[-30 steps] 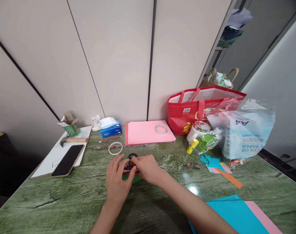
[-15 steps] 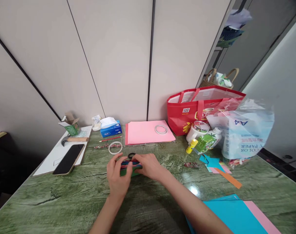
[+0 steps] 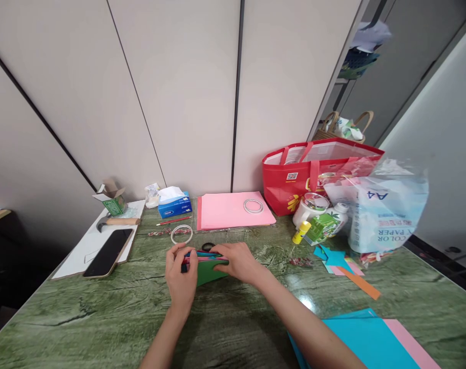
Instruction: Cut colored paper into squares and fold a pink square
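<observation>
A bundle of coloured paper (image 3: 210, 272) stands on edge on the table, with a green sheet facing me and pink, red and blue edges showing along the top. My left hand (image 3: 179, 274) closes on its left end, thumb on the near side. At the right end, my right hand (image 3: 238, 261) grips the bundle from above, fingertips over the green face. Just behind it lies a small black ring (image 3: 207, 246), partly covered. Farther back is a white ring (image 3: 182, 234), like a tape roll. My fingers hide parts of both paper ends.
Pink paper (image 3: 229, 211) with another white ring lies at the back, beside a blue tissue box (image 3: 174, 205). A phone (image 3: 108, 252) and hammer (image 3: 120, 221) are left. A red bag (image 3: 282, 184), glue stick (image 3: 301, 232), paper cutouts (image 3: 336, 259) and blue sheets (image 3: 352, 338) are right.
The paper bundle has tipped more upright, so more of its green face shows. My left hand has shifted slightly left, its fingers now closer together on the paper.
</observation>
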`<action>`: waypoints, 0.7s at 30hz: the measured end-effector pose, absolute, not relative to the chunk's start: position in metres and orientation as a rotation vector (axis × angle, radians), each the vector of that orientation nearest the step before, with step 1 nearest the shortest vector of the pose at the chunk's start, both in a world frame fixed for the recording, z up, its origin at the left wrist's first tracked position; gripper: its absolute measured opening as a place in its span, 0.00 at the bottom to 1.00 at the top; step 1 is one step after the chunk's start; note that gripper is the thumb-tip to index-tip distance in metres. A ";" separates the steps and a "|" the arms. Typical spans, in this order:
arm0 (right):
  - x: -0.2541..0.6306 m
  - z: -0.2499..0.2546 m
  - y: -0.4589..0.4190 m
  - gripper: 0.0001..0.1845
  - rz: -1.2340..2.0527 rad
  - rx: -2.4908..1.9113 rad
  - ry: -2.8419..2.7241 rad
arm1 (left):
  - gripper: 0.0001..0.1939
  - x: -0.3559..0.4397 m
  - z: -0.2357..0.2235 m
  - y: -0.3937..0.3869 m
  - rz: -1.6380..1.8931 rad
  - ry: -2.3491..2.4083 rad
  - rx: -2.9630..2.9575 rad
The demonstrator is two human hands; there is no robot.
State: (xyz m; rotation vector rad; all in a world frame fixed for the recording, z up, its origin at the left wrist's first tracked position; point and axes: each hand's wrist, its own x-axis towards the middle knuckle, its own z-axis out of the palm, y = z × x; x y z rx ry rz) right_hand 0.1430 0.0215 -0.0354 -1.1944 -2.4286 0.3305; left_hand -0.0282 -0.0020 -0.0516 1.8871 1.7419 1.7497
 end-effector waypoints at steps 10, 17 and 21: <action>0.143 -0.046 0.021 0.25 0.188 -1.080 -2.327 | 0.09 -0.019 -0.047 0.011 1.657 1.847 1.905; 0.156 -0.075 0.024 0.19 -0.022 -0.869 -2.324 | 0.07 -0.022 -0.047 0.013 1.699 1.806 1.850; 0.159 -0.083 0.021 0.16 -0.038 -0.874 -2.225 | 0.08 -0.025 -0.047 0.012 1.722 1.794 1.836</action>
